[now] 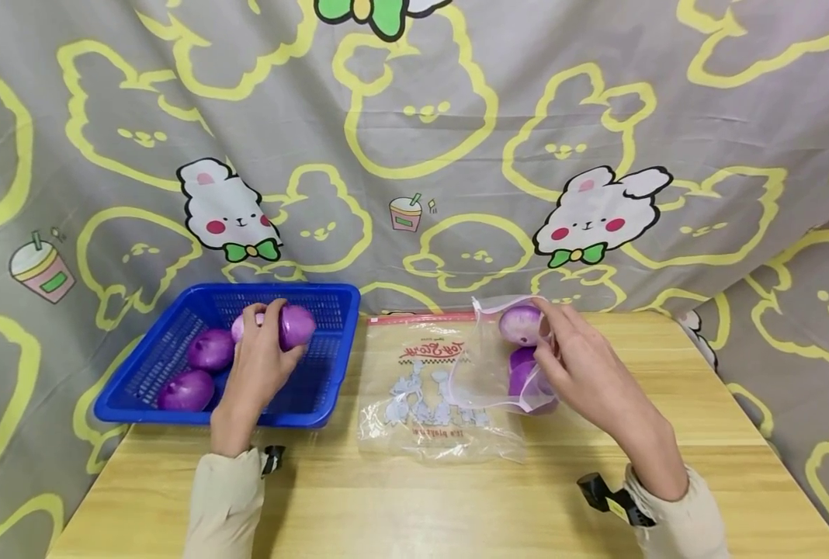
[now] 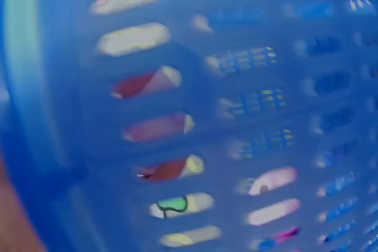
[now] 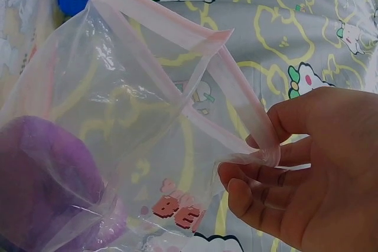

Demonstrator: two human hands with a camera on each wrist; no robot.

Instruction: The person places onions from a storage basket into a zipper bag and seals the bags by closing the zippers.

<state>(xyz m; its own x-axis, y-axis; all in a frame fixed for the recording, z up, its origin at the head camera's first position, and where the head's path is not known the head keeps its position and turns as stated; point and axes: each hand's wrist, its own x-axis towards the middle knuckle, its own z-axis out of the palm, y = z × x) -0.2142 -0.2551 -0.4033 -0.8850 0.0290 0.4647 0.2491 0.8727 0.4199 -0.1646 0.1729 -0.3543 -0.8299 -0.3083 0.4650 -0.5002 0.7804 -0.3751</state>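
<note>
Over the blue basket (image 1: pixel 327 388), my left hand (image 1: pixel 257 365) grips a purple onion (image 1: pixel 297 327). Another onion (image 1: pixel 240 329) shows partly behind that hand, and two more, a front onion (image 1: pixel 185 390) and one behind it (image 1: pixel 210 350), lie at the basket's left side. My right hand (image 1: pixel 589 365) pinches the pink-edged mouth of a clear plastic bag (image 3: pixel 177 81), which gapes in the right wrist view. Inside the bag are a pale purple onion (image 1: pixel 519 324) and a darker one (image 1: pixel 524 373). Basket slats fill the left wrist view, hiding the left hand's grip there.
A flat, clear zip bag (image 1: pixel 421 442) with a red strip and printed figures lies on the wooden table (image 1: pixel 400 505) between the basket and the upright bag. Behind the table hangs a grey patterned curtain (image 1: pixel 449 256).
</note>
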